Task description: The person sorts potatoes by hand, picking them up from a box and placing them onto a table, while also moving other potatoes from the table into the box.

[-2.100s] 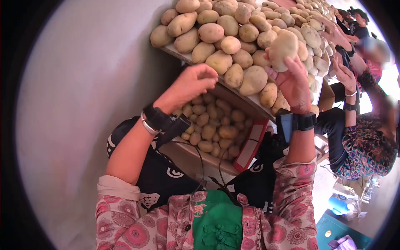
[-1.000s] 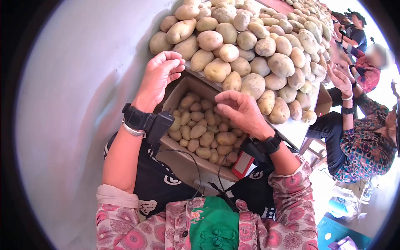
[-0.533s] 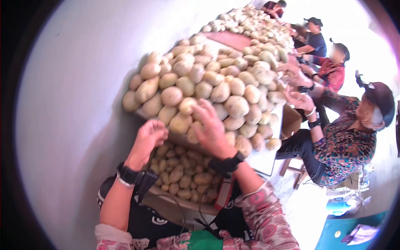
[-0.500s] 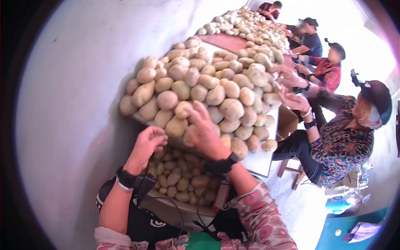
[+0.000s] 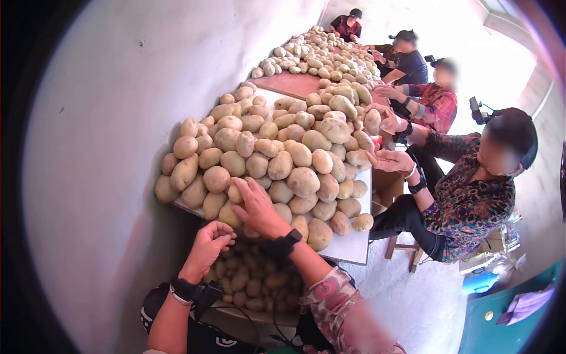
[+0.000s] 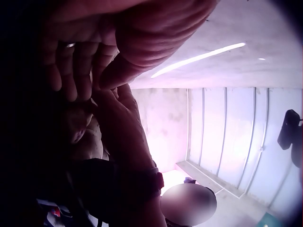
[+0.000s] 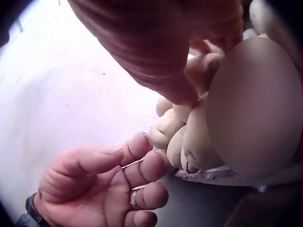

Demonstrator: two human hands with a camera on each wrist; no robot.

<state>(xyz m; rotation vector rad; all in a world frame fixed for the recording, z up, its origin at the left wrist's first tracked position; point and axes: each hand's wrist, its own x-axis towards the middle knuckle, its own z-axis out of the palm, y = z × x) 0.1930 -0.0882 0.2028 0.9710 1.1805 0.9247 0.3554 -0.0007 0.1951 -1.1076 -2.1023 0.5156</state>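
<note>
Potatoes are heaped along the white tabletop (image 5: 348, 251) in the head view. My right hand (image 5: 259, 209) reaches to the near edge of the heap, its thumb and fingers round a small potato (image 5: 235, 192). In the right wrist view that potato (image 7: 203, 71) sits between thumb and fingers, still among the others. My left hand (image 5: 206, 251) is held just off the table edge, over the box side, its fingers loosely curled. The right wrist view shows its palm (image 7: 99, 198) with a ring on one finger and nothing held. Smaller potatoes (image 5: 250, 280) fill a shaded box below.
A wall (image 5: 106, 177) runs along the left. At the right a person in a patterned shirt (image 5: 460, 206) sits by the table, a potato (image 5: 372, 121) at one hand. Several people sit farther along. A wooden stool (image 5: 404, 248) and a teal surface (image 5: 501, 318) are at right.
Earlier my right hand held up a large potato; then it came back bare over the box and reached to the small potato. My left hand stayed near the table edge. The head view has tilted up.
</note>
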